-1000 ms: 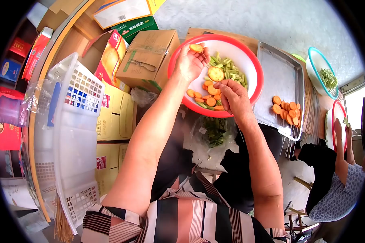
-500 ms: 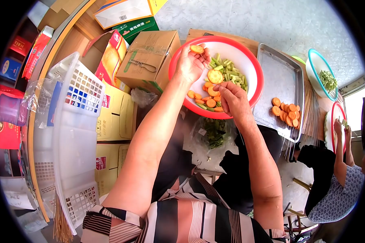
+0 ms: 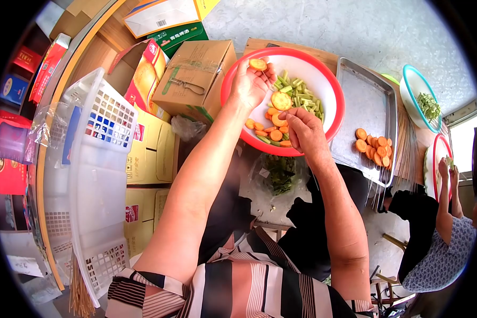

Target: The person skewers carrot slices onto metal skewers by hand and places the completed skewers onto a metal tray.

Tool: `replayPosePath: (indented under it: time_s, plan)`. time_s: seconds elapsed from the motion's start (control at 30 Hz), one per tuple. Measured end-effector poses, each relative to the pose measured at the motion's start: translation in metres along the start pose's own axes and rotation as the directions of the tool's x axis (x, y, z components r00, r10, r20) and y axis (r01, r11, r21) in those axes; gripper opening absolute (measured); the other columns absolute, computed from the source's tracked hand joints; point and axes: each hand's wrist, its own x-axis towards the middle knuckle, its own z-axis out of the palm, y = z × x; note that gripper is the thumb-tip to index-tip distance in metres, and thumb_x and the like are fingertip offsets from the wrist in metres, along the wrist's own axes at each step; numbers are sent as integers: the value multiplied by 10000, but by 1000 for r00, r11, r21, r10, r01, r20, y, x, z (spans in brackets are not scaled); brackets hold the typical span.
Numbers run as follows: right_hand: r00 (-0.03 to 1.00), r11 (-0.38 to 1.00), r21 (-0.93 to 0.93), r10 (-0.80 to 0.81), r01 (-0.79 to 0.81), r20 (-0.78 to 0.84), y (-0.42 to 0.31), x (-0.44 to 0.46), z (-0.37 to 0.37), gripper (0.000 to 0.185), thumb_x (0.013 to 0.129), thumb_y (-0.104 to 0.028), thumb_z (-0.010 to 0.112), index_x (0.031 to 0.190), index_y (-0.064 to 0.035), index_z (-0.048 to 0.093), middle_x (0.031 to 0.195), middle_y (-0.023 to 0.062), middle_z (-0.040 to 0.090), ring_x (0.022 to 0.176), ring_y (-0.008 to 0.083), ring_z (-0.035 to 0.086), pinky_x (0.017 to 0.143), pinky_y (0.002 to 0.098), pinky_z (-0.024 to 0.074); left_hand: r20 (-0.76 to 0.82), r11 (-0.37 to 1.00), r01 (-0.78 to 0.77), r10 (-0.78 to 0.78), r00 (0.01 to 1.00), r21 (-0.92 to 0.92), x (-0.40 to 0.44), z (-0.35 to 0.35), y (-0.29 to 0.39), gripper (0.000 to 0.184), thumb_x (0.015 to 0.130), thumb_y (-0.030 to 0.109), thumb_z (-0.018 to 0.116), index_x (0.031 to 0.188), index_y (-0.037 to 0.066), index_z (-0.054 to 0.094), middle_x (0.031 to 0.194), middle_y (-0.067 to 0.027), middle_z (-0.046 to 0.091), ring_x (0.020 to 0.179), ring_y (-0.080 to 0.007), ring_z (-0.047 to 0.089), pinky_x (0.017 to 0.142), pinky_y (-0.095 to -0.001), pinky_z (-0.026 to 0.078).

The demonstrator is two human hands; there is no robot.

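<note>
Over a white basin with a red rim (image 3: pixel 338 106), my left hand (image 3: pixel 250 87) holds an orange carrot slice (image 3: pixel 258 64) at its fingertips, palm turned up. My right hand (image 3: pixel 306 132) is closed in a pinch above the basin's near right side; what its fingers hold is hidden. A larger yellowish slice (image 3: pixel 281 99) shows just beyond its fingertips. In the basin lie cut green stalk pieces (image 3: pixel 307 99) and several carrot slices (image 3: pixel 276 135).
To the right, a metal tray (image 3: pixel 350 114) bears a cluster of carrot slices (image 3: pixel 379 151) beside thin sticks (image 3: pixel 406 143). A teal-rimmed bowl (image 3: pixel 405 85) holds chopped greens. Another person (image 3: pixel 444 249) works at far right. Cardboard boxes (image 3: pixel 193 74) and a white plastic basket (image 3: pixel 93 175) stand left.
Both of my hands stay almost still, with the carrot slice in the same place at the left fingertips. The other person's hands shift slightly.
</note>
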Motion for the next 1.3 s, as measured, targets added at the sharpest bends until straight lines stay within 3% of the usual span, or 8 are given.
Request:
replayPosePath:
  time_s: [0.3,0.57,1.3]
  plan:
    - [1000,1000,7,-10,10,4,2,0,0,196,938,-164,454,935,-11,577,482,-55,371,375,38,283,369,205,202,57,999,-34,33,998,16,1,-1,-5,390,909,288,443,1045,-64,541,896,-138,570,806,-235,560,786,-360,497]
    - [1000,1000,11,-16,16,-9,3,0,2,195,939,-163,449,937,-13,573,479,-55,369,373,37,279,371,202,198,117,997,-64,59,991,40,5,-3,-8,421,945,323,359,1076,-43,520,872,-130,568,786,-225,562,760,-348,500]
    - [998,998,49,-47,49,-48,13,2,9,172,938,-163,463,907,-29,566,484,-52,373,373,39,286,361,208,205,118,996,-75,69,991,51,-5,8,-13,362,932,295,389,1035,-19,539,855,-112,574,782,-218,575,750,-352,506]
